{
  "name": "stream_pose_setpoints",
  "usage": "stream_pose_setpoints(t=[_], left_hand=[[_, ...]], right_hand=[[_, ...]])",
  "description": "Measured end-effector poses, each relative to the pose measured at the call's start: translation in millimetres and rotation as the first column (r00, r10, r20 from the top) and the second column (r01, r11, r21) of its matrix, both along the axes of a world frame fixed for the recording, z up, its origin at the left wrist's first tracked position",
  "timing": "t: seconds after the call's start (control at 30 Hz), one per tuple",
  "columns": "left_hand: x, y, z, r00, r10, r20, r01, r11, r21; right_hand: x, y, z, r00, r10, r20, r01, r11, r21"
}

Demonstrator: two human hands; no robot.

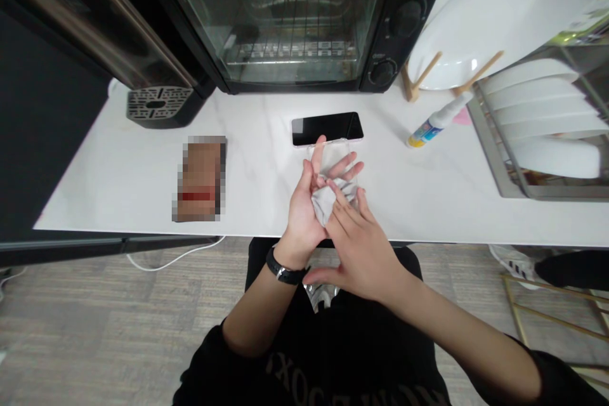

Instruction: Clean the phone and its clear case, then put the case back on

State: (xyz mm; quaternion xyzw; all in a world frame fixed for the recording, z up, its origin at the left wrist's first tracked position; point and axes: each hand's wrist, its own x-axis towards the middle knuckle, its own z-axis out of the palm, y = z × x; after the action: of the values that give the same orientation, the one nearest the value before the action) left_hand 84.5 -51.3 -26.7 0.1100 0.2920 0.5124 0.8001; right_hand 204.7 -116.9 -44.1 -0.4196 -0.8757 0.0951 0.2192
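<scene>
My left hand (304, 203) is palm up, its fingers spread around a clear phone case (335, 151), which is hard to make out against the white counter. My right hand (356, 235) lies over it from the right, fingers pressing a crumpled grey cloth (325, 203) onto the case and my left palm. The right thumb is stretched away to the side. Just beyond the fingertips, a phone (328, 128) with a dark screen lies flat on the counter. The cloth and my right hand hide the lower part of the case.
A black toaster oven (285, 85) stands at the back of the white counter (257, 165). To the left are a dark machine's drip tray (159, 104) and a blurred-out brown item (200, 177). Rightward stand a spray bottle (435, 124) and a dish rack (509, 189) with several white dishes.
</scene>
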Motion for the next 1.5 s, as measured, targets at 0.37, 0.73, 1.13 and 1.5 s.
stream_pose_setpoints(t=[0.37, 0.73, 1.13, 1.5], left_hand=[[1.3, 2.4, 0.9, 1.000, -0.010, 0.020, 0.010, 1.000, 0.016], [-0.4, 4.8, -1.8, 0.994, -0.074, 0.081, 0.073, 0.997, 0.015], [2.1, 0.1, 4.9, 0.999, -0.025, 0.040, 0.026, 0.999, -0.043], [0.8, 3.4, 2.8, 1.000, -0.026, 0.015, 0.026, 1.000, 0.005]], right_hand=[[31.4, -11.4, -9.0, 0.985, -0.144, 0.095, 0.138, 0.988, 0.062], [24.0, 75.5, 2.8, 0.988, -0.149, 0.038, 0.149, 0.989, -0.011], [1.8, 11.3, 4.4, 1.000, 0.017, -0.016, -0.017, 0.999, -0.038], [27.7, -23.1, -12.0, 0.986, -0.145, 0.078, 0.143, 0.989, 0.030]])
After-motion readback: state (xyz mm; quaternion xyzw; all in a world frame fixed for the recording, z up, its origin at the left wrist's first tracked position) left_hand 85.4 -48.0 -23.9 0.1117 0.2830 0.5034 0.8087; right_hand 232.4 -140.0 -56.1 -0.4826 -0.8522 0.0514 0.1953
